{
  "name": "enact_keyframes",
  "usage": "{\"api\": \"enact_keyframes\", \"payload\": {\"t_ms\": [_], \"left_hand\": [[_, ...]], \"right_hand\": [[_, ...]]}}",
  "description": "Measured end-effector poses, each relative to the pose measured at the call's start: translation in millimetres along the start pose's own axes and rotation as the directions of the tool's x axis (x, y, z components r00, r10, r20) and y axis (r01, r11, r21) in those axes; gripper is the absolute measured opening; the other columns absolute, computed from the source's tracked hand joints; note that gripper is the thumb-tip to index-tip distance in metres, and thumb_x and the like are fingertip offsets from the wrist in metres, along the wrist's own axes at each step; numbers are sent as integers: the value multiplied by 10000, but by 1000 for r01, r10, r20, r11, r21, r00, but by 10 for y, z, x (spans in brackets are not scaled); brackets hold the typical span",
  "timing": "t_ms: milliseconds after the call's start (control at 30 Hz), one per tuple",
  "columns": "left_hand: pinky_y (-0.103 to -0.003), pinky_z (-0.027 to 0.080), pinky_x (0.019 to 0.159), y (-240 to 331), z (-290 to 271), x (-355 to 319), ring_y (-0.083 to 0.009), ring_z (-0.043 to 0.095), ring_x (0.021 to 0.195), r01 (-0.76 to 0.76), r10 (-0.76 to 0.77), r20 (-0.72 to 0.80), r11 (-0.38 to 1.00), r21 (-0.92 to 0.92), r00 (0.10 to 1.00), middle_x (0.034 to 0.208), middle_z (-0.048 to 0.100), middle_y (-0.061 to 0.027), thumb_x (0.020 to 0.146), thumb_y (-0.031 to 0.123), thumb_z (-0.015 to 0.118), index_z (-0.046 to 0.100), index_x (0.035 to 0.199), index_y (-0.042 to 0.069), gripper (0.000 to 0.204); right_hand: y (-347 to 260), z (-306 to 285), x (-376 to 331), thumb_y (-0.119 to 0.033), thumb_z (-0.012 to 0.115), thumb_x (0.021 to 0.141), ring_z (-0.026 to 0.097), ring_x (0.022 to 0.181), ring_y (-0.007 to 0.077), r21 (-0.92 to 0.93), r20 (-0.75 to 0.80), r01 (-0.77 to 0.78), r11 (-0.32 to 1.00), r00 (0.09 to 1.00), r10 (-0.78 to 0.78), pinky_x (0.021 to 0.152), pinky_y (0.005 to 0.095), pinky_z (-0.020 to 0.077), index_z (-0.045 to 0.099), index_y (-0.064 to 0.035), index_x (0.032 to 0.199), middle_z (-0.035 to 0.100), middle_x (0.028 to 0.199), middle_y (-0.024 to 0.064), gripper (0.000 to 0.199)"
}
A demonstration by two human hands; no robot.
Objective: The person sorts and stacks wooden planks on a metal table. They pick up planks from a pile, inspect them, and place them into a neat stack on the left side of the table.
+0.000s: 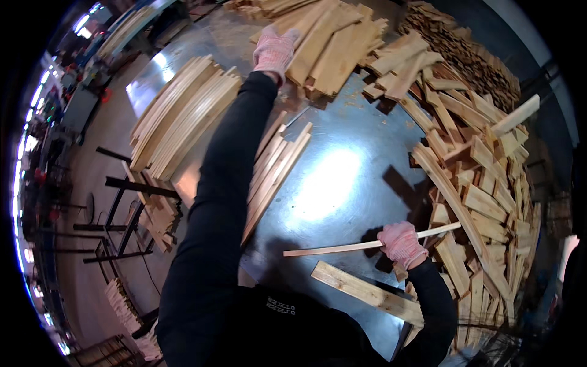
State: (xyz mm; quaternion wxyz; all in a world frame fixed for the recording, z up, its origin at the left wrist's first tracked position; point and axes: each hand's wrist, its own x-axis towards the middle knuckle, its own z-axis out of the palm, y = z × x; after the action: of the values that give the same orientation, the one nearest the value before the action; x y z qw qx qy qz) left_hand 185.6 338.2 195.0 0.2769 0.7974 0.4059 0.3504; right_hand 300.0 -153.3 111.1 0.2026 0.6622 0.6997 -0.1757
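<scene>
In a pink-and-white glove, my left hand [274, 50] reaches far forward to the pile of flat wooden boards [335, 46] at the back of the metal table. Its thumb stands apart from the fingers, and it seems to rest at the boards' left edge; the fingertips are partly hidden. My right hand [402, 243], gloved the same way, is closed around a thin wooden strip [333, 248]. The strip lies roughly crosswise above the table, its right end near the heap of offcuts. Just below it is a wider board [361, 292] with knots.
The shiny metal table [367, 137] bears a stack of curved slats [183, 116] at left and several narrow strips [275, 174] beside my left arm. Loose wood offcuts [483, 202] heap along the right side. Black metal frames [125, 214] stand off the table's left edge.
</scene>
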Motion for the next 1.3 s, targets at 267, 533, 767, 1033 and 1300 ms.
{"api": "enact_keyframes", "payload": {"t_ms": [267,533,767,1033,1300], "left_hand": [[-359,534,908,233,-1,-3492,-242,650,1047,925,246,966,379,-16,-84,1223,602,-124,834,321,724,391,1474,86,759],[-346,549,726,45,-176,-4559,-218,626,696,858,69,936,-428,-284,344,933,643,-139,935,562,583,423,1418,26,739],[-290,530,825,-175,-21,-4744,-166,642,897,882,-383,797,263,-391,468,970,670,-100,978,404,606,550,1324,-5,538],[-391,495,922,101,100,-4754,-315,654,1043,584,-394,693,810,-49,604,1122,685,-184,883,460,662,527,1352,16,660],[-404,491,964,-165,99,-5025,-316,653,1113,501,-562,499,824,265,660,1218,673,-183,824,362,707,470,1406,39,706]], "right_hand": [[316,-1141,211,-546,785,687,572,1110,350,134,-847,215,967,531,-1,969,454,459,604,-67,1265,636,1161,141,772],[1286,-154,165,-361,564,887,655,1085,320,131,-123,-609,782,773,623,1014,465,460,623,-107,1255,686,1119,203,451],[846,3,160,-360,602,956,671,975,293,431,-215,-158,888,938,271,861,375,527,633,-91,1258,696,1074,140,406],[-1835,426,-3,-185,511,933,675,768,323,355,-440,194,915,898,-19,654,457,543,655,-79,966,670,846,148,182],[-1193,278,-846,-295,725,835,505,1299,406,244,-764,-59,968,603,229,1143,544,335,507,-44,1416,552,1369,222,669]]}}
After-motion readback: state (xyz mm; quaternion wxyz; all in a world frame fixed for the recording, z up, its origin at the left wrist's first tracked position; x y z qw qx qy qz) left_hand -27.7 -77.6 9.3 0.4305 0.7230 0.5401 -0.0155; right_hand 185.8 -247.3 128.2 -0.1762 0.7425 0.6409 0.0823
